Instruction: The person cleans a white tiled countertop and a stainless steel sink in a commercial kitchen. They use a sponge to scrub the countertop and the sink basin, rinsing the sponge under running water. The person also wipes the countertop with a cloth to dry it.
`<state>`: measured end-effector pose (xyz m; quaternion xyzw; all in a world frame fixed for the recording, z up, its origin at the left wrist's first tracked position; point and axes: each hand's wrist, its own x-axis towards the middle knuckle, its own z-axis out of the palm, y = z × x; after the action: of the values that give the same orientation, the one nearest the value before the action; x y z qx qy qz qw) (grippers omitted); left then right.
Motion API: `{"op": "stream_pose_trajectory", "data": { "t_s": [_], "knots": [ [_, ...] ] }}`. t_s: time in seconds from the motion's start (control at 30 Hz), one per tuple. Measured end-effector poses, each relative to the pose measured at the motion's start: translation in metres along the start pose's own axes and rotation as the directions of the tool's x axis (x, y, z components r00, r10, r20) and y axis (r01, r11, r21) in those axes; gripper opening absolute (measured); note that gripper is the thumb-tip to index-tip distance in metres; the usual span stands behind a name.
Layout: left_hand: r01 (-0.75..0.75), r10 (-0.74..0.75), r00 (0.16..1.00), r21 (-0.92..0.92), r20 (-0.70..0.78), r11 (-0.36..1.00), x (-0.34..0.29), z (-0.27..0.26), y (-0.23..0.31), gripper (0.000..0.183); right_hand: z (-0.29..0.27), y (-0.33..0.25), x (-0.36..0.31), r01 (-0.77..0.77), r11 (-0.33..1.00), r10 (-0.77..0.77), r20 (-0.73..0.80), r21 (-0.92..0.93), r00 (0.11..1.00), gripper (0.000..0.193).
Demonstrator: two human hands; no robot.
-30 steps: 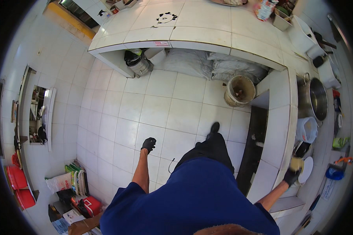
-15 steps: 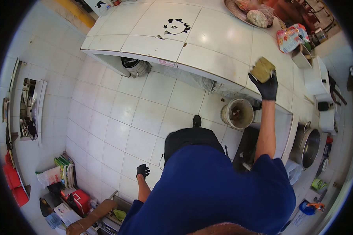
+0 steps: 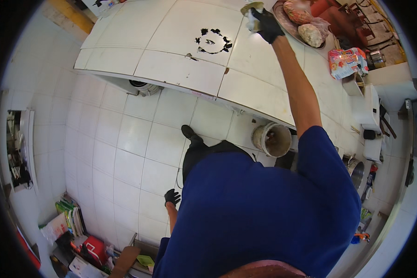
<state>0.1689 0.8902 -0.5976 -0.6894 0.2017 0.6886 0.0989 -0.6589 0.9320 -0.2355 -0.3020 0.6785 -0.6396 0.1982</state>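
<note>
My right hand point(image 3: 268, 28), in a black glove, reaches far across the white tiled counter point(image 3: 180, 69). Its fingers are closed on a yellowish-green cleaning cloth point(image 3: 251, 7), which looks bent. Something whitish shows under the fingers, too unclear to name. The hand is just left of a round metal tray point(image 3: 283, 18) that carries bagged food point(image 3: 311, 35). My left hand point(image 3: 172, 198), also black-gloved, hangs low over the floor beside my body, its fingers apart and nothing in them.
A ring of black marks point(image 3: 213, 41) lies on the counter. A bucket point(image 3: 275, 140) stands on the floor below its front edge. A colourful packet point(image 3: 347, 63) is at the counter's right end. Bags, a red box point(image 3: 95, 249) and other goods crowd the lower left.
My right hand has moved left and farther across the counter with the cloth, which looked flat before. My body has shifted forward, and a foot has stepped left. My left hand stays low.
</note>
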Motion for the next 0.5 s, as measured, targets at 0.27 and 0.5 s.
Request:
{"op": "stream_pose_trajectory", "data": {
  "t_s": [0.27, 0.5],
  "knots": [
    [-0.256, 0.269, 0.96, 0.141, -0.082, 0.956, 0.004, -0.006, 0.198, 0.029, 0.055, -0.01, 0.052, -0.136, 0.985, 0.113, -0.199, -0.106, 0.973, 0.028],
    [-0.314, 0.346, 0.925, 0.198, -0.159, 0.929, -0.023, 0.018, 0.274, 0.037, 0.067, 0.021, 0.079, -0.117, 0.98, 0.099, -0.111, -0.162, 0.989, 0.028]
  ]
}}
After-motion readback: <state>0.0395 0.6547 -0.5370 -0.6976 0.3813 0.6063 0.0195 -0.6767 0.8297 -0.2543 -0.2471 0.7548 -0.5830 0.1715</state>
